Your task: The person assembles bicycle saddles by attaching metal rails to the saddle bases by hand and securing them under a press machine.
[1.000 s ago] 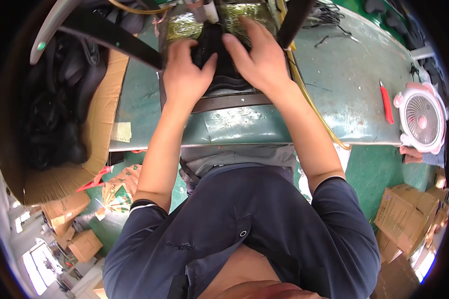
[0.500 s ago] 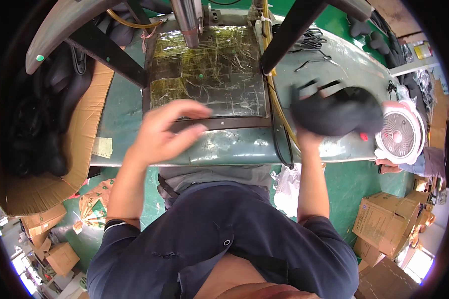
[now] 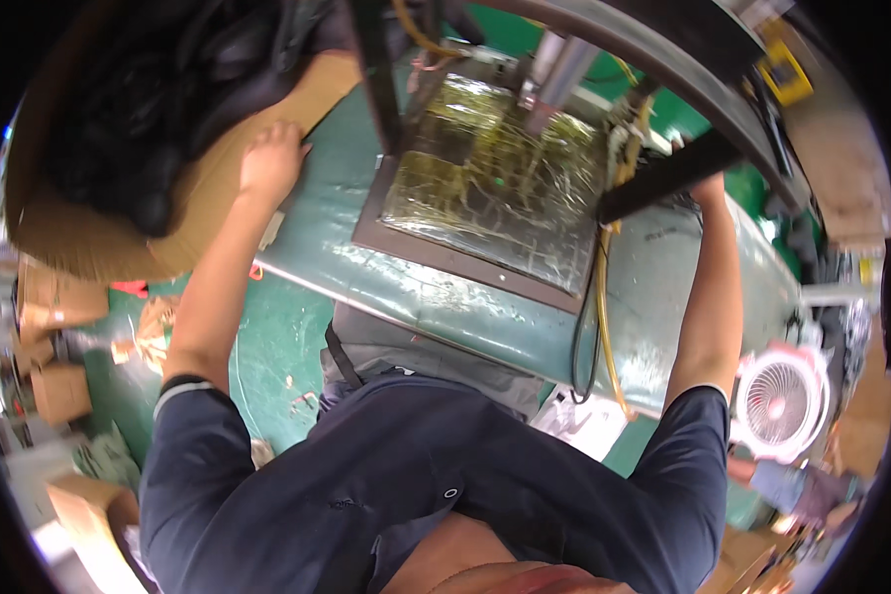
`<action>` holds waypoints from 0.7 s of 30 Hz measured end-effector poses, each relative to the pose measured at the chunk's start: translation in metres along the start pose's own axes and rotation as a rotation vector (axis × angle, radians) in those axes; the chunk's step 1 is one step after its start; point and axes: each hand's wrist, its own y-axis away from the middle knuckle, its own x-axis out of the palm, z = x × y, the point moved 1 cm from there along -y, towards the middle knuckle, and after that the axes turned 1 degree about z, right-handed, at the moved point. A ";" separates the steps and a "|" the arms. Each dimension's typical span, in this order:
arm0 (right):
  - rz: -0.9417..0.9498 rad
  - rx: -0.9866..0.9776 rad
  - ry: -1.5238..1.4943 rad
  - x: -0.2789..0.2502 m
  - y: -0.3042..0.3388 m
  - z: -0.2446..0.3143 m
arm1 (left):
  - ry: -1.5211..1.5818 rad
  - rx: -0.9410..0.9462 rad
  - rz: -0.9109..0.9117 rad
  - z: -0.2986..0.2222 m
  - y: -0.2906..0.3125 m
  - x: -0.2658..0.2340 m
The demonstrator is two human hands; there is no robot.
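Observation:
My left hand [image 3: 271,164] lies on the side of a large cardboard box [image 3: 312,97], near its edge against the green table; the fingers look laid on the board, holding nothing I can see. Dark soft pieces [image 3: 129,129] fill that box. My right arm stretches far out past a dark metal bar [image 3: 668,183], and only part of my right hand [image 3: 708,188] shows beside it. Its fingers are hidden, so whatever it holds or touches cannot be made out. Between my arms sits a flat plate [image 3: 485,203] covered in shiny yellowish film, under a metal cylinder [image 3: 561,74].
A yellow hose [image 3: 607,327] and a black cable [image 3: 579,346] hang over the front edge of the green table [image 3: 445,307]. A pink and white fan [image 3: 780,401] stands at the right. Cardboard boxes [image 3: 61,392] stand on the floor at left.
My left hand has gone from the plate's front to the cardboard box. The right hand has reached farther away; the black padded piece it held no longer shows. The view has turned.

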 end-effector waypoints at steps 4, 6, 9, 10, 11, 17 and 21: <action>0.228 0.156 -0.129 0.058 0.003 0.023 | -0.125 0.052 -0.023 0.017 -0.008 0.013; 0.098 0.096 0.073 0.048 0.018 -0.014 | -0.164 0.161 -0.028 0.005 -0.024 0.021; 0.170 0.189 0.049 0.035 0.026 0.005 | -0.182 0.175 -0.018 0.009 -0.018 0.025; 0.294 0.239 0.080 0.027 0.031 0.024 | -0.141 0.166 -0.013 0.015 -0.016 0.023; 0.417 0.289 0.118 0.012 0.036 0.045 | -0.144 0.137 -0.009 0.016 -0.019 0.016; 0.527 0.736 0.063 -0.081 0.080 0.143 | 0.337 0.318 -0.517 0.011 -0.098 -0.087; 0.389 0.796 0.060 -0.112 0.103 0.205 | 0.355 0.336 -0.526 0.013 -0.219 -0.097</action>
